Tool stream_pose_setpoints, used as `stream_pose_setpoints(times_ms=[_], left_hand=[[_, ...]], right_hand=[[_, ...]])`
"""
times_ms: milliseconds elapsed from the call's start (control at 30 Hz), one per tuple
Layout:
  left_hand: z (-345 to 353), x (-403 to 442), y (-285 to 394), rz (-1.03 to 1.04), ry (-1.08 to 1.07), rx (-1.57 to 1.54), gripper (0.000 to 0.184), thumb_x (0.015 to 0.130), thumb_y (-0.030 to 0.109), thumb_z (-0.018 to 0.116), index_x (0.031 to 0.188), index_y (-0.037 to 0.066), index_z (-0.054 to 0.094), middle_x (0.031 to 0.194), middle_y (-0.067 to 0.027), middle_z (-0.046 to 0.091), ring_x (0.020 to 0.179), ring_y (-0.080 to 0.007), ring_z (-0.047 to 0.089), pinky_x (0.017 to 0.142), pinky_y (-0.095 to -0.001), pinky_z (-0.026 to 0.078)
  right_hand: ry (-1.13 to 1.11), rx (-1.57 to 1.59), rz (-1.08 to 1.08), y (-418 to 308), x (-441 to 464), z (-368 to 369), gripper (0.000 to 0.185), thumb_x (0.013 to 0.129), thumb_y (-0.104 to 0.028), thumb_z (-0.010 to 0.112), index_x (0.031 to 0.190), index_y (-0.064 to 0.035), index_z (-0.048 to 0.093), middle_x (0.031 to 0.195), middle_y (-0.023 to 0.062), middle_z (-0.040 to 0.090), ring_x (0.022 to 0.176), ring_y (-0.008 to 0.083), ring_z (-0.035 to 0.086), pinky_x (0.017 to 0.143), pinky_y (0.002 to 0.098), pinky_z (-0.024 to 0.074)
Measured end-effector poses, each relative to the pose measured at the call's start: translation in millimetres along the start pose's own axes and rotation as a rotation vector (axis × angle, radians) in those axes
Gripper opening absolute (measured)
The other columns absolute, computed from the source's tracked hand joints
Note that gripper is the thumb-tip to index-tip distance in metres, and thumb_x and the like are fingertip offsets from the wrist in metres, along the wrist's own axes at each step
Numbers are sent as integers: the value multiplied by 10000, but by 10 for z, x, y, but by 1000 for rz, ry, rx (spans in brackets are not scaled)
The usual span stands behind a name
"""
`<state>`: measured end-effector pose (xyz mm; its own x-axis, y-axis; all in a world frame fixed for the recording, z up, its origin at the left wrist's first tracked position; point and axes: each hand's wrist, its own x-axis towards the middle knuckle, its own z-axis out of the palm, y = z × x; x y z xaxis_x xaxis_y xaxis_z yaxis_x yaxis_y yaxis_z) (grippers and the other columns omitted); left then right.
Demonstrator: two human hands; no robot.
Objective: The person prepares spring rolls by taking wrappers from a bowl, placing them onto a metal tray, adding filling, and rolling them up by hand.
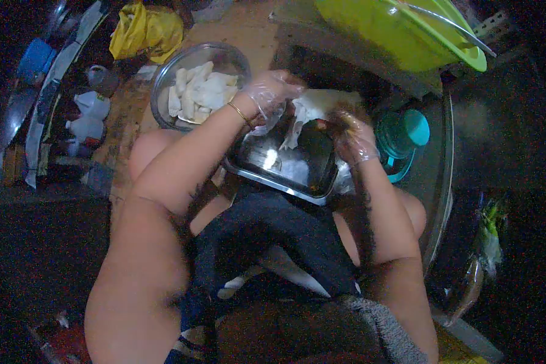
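Note:
A thin, pale, floppy sheet (312, 108) with a ragged lower edge hangs between my two hands; its exact kind is unclear. My left hand (268, 100), in a clear plastic glove, has its fingers closed at the sheet's left edge. On the right side my right hand (353, 136), also gloved, pinches it with bent fingers. Beneath the sheet, a shiny dark metal tray (279, 176) rests in front of my lap. To the left of my left hand stands a clear round bowl (158, 100) holding several pale rolled pieces (194, 97).
A lime-green basin (400, 36) stands at the upper right. Beside my right wrist is a teal lidded container (403, 133). A crumpled yellow bag (145, 33) lies beyond the bowl on brown cardboard (242, 27). White cups (90, 115) sit at the left.

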<state>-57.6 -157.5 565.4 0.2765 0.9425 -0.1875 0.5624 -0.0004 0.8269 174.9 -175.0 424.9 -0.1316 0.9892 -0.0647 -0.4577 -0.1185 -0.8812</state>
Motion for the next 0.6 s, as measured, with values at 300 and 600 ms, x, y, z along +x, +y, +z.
stream_pose_setpoints(times_ms=[300,600], left_hand=[[190,-146,215,-55,-48,-480,325,847,246,611,1075,19,565,794,-64,580,696,-151,568,593,-309,475],[49,-277,218,-114,-23,-512,301,853,203,613,1087,24,552,826,-61,567,670,-145,531,575,-291,459]], right_hand=[[-102,107,298,-493,-333,317,288,810,-249,669,970,-10,657,968,95,670,846,221,643,760,337,515],[-141,-283,112,-450,-402,783,333,738,-63,672,1049,-14,562,912,67,640,774,162,612,703,288,492]])
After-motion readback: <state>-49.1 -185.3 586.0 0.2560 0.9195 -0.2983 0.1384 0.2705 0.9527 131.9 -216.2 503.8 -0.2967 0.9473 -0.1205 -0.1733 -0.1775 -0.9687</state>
